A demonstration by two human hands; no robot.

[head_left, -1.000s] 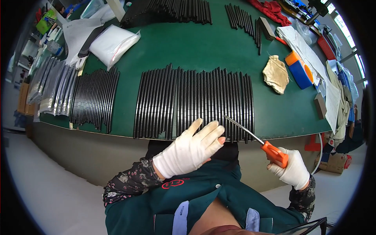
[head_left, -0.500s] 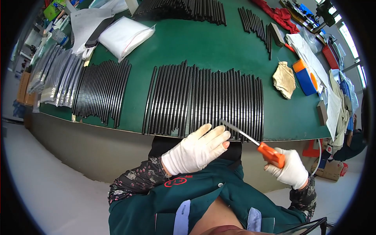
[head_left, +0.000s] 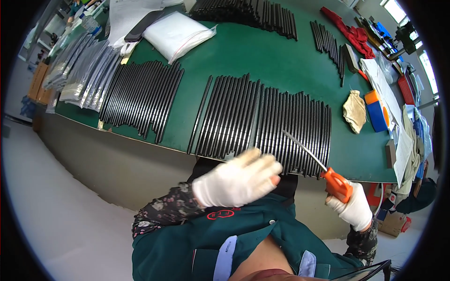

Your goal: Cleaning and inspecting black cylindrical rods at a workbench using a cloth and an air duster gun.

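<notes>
My left hand [head_left: 238, 180], in a white glove, is held at the table's front edge, fingers stretched out close to the near ends of a row of black rods [head_left: 234, 114]. It looks slightly blurred, and nothing shows in it. In my gloved right hand [head_left: 352, 206] is an orange-handled tool [head_left: 338, 183] with a long, thin metal blade. Its blade slants up and left over the right part of the row [head_left: 295, 117]; whether it touches a rod I cannot tell. One rod [head_left: 200, 114] lies a little apart at the row's left end.
Another rod group [head_left: 140, 96] lies to the left, beside bagged packs [head_left: 91, 75]. More rods lie at the back [head_left: 243, 14] and back right [head_left: 328, 44]. A white plastic bag [head_left: 176, 35], a beige cloth [head_left: 355, 112] and a blue-orange object [head_left: 376, 112] rest on the green table [head_left: 262, 56].
The view has shifted, so the table and rods sit farther right and slightly tilted. Relative to the rods, my left hand is farther left. My right hand still grips the orange-handled tool.
</notes>
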